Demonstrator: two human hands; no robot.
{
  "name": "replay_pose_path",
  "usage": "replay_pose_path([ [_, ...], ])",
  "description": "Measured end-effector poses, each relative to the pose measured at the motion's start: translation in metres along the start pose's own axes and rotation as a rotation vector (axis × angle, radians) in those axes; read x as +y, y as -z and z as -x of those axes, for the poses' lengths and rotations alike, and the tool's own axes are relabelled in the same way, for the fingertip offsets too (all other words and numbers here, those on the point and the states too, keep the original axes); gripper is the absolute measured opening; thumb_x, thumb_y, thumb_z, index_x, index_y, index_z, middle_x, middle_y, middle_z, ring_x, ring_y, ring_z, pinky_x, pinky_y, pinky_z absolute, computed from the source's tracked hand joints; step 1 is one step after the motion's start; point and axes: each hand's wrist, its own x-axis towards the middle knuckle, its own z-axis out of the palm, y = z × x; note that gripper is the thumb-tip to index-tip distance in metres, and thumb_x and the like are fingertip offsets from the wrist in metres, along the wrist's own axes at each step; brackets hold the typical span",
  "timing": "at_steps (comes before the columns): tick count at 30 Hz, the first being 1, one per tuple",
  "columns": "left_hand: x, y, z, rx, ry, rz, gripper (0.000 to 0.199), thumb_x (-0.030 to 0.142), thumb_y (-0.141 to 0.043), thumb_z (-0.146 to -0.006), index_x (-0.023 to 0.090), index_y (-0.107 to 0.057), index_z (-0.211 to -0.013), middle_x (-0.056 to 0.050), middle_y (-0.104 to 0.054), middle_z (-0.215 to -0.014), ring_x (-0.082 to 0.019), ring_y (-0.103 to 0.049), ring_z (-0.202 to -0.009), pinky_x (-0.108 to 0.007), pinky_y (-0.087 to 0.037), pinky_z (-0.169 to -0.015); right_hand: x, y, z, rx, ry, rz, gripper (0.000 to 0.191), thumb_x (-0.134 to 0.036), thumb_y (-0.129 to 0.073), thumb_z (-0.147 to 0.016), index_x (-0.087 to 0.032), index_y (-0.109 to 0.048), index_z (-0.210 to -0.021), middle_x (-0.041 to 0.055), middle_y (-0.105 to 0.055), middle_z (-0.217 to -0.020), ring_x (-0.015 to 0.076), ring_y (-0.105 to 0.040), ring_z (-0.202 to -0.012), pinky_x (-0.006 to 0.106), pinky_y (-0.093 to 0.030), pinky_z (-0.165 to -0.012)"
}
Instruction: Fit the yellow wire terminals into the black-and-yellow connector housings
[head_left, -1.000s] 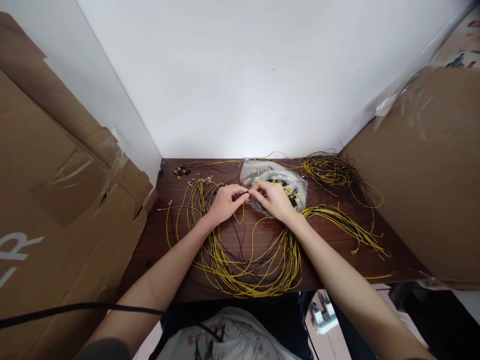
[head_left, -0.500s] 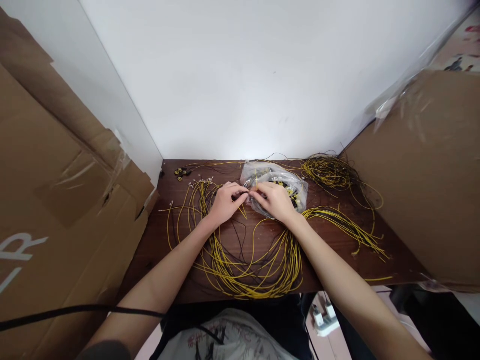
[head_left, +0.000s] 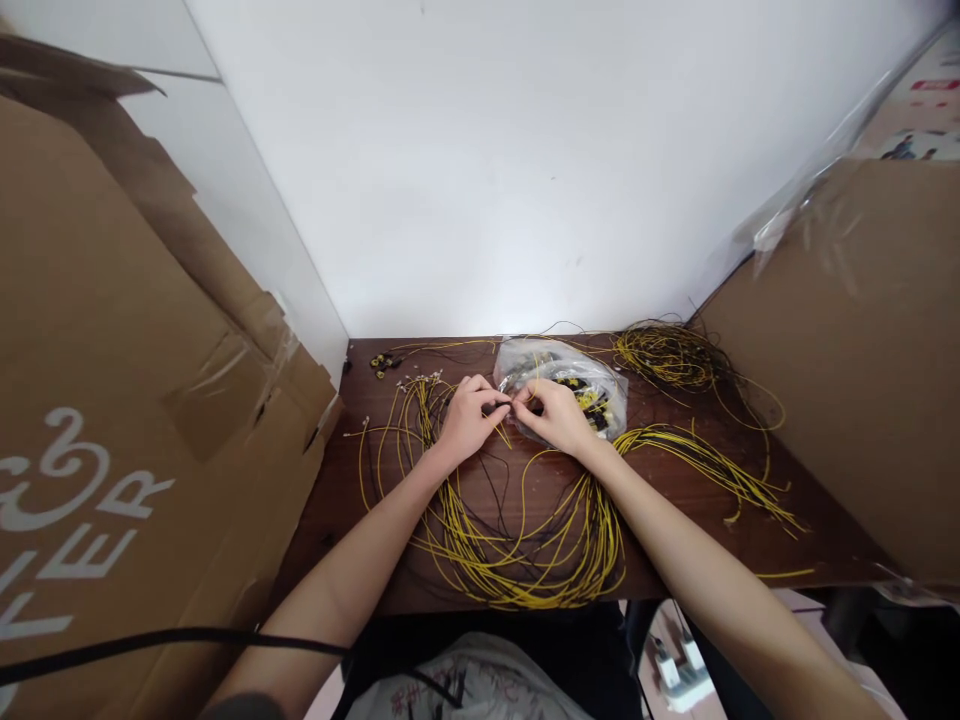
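Note:
My left hand (head_left: 471, 418) and my right hand (head_left: 555, 414) meet fingertip to fingertip above the brown table. Both are closed in a pinch on thin wire; a short yellow end stands up by my right fingers and another slants down below my left. The tiny dark part between the fingertips is too small to name. Under and behind my right hand lies a clear plastic bag (head_left: 611, 385) of black and yellow parts. A large looped bundle of yellow and black wires (head_left: 517, 590) curves in front of my hands, with small pale connectors (head_left: 424, 380) at its left end.
A tangled wire coil (head_left: 667, 355) lies at the back right, and loose wire ends (head_left: 731, 475) fan out before it. Small black and yellow parts (head_left: 382, 365) sit at the back left. Cardboard boxes (head_left: 225, 400) flank the table (head_left: 345, 550); a black cable (head_left: 187, 637) crosses my left forearm.
The view has shifted, so the whole scene appears slightly lower and further right. My hands stay pinched together at about the same place over the table.

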Motion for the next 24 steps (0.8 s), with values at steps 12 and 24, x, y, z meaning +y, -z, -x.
replay_pose_path([
  [12, -0.0044, 0.0003, 0.0010, -0.058, -0.018, -0.022, 0.013, 0.016, -0.059, -0.076, 0.019, -0.070, -0.083, -0.002, -0.056, -0.074, -0.016, -0.049, -0.076, -0.029, -0.041, -0.071, 0.0042, -0.0015, -0.0014, -0.021, 0.023, -0.063, 0.011, -0.022, -0.054, -0.079, -0.017, -0.058, -0.071, 0.0012, -0.062, -0.071, 0.0132, -0.053, -0.063, 0.024, -0.038, -0.063],
  [24, -0.0039, 0.0018, 0.0008, -0.074, -0.049, -0.079, 0.012, 0.016, -0.057, -0.077, 0.018, -0.069, -0.080, -0.002, -0.056, -0.072, -0.016, -0.048, -0.075, -0.028, -0.039, -0.070, 0.0028, -0.0013, -0.0019, -0.046, 0.067, -0.019, 0.016, -0.028, -0.054, -0.083, -0.016, -0.058, -0.073, 0.0022, -0.060, -0.071, 0.0133, -0.052, -0.065, 0.024, -0.038, -0.062],
])
